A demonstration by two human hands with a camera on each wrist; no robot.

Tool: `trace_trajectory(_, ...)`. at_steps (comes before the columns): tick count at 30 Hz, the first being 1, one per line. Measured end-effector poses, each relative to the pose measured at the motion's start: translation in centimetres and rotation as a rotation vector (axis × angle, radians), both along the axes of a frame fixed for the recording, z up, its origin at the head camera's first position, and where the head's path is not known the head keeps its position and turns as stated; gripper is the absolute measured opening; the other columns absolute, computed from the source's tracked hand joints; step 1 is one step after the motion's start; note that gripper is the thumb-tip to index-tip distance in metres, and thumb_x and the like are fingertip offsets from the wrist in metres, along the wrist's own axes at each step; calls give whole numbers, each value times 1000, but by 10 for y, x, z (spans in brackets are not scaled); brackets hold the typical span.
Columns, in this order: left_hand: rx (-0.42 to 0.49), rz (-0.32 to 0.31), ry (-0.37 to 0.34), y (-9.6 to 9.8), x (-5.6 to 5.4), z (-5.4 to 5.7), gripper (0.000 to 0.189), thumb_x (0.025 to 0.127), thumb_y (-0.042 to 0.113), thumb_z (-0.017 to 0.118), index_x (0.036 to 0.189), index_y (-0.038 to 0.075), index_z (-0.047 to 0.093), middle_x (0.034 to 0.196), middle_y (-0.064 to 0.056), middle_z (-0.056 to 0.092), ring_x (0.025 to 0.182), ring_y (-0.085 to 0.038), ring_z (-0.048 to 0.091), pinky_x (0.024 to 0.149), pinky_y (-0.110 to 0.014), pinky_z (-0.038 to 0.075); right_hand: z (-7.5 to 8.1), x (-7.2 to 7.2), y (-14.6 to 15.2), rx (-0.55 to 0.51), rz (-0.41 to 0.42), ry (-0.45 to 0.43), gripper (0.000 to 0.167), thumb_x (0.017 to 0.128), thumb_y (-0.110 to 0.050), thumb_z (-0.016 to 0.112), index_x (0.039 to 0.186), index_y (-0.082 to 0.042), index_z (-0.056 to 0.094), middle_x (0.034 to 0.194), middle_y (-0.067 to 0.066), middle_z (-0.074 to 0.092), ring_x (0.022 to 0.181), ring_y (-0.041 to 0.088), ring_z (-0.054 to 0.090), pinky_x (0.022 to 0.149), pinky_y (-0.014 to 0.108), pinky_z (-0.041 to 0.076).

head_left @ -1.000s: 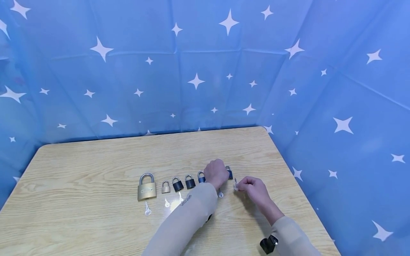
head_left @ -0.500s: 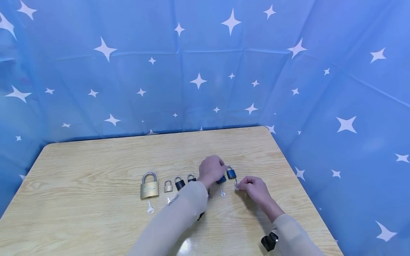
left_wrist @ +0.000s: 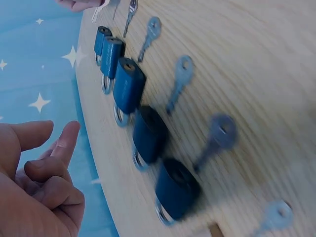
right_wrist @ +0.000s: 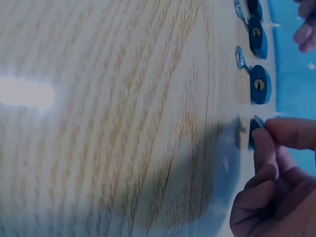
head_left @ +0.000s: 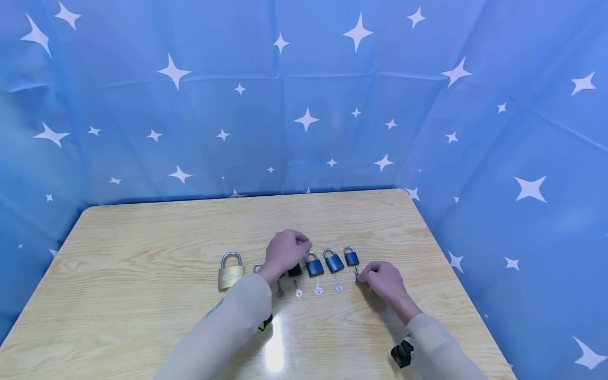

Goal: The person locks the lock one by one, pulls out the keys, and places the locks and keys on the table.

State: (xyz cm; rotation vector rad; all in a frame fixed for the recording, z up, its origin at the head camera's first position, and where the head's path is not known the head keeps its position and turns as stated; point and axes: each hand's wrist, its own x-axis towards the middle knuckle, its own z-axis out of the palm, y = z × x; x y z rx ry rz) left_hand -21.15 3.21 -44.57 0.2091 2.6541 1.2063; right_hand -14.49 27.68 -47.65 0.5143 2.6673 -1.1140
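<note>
My left hand point(head_left: 285, 250) hovers over the left part of a row of padlocks and holds nothing. In the left wrist view its thumb and index finger stand apart, and other fingers are loosely curled. It hides part of a black padlock point(left_wrist: 177, 190) in the head view. My right hand point(head_left: 386, 281) pinches a small key point(right_wrist: 259, 121) between thumb and index finger, just below the rightmost blue padlock point(head_left: 351, 258). Two more blue padlocks stand beside it, the middle one point(head_left: 334, 263) and the left one point(head_left: 314, 267). Another black padlock point(left_wrist: 150, 136) comes after them.
A large brass padlock point(head_left: 231, 277) lies at the left end of the row. Below the padlocks lie several keys, such as one silver key point(head_left: 319, 287) and another key point(head_left: 339, 284). The wooden table point(head_left: 142, 295) ends at a blue star-printed curtain point(head_left: 309, 79).
My left hand has moved leftward along the row, uncovering the blue padlocks and several keys. My right hand stays by the rightmost padlock, pinching the key. The head view has shifted slightly left.
</note>
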Motion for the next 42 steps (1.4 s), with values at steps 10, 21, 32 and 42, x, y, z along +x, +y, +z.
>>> trace_trajectory(10, 18, 65, 7, -46, 10, -5, 24, 93, 32, 62, 106, 16, 74, 94, 2, 74, 78, -11, 65, 71, -30, 50, -7, -1, 0, 98, 27, -7, 10, 77, -21, 68, 72, -12, 68, 75, 0, 62, 66, 17, 47, 57, 28, 33)
trace_trajectory(21, 30, 122, -42, -74, 18, -10, 24, 93, 34, 61, 108, 19, 73, 100, 2, 74, 89, -13, 68, 78, -35, 53, -10, 0, -1, 171, 50, 8, 13, 77, -24, 67, 69, -14, 66, 74, -1, 64, 63, 16, 49, 54, 29, 32)
trace_trajectory(32, 8, 159, -70, -86, 21, -15, 24, 94, 31, 62, 110, 16, 72, 96, 3, 75, 85, -14, 68, 80, -35, 51, -10, 0, -3, 321, 86, 54, 14, 78, -26, 68, 67, -17, 65, 64, -2, 60, 58, 16, 51, 49, 30, 33)
trace_trajectory(42, 0, 151, -54, -91, 25, -21, 26, 94, 31, 62, 111, 14, 72, 98, 3, 75, 90, -14, 68, 79, -35, 52, -14, 5, 0, 352, 80, 78, 13, 81, -24, 69, 69, -18, 68, 68, -2, 65, 58, 16, 52, 48, 30, 34)
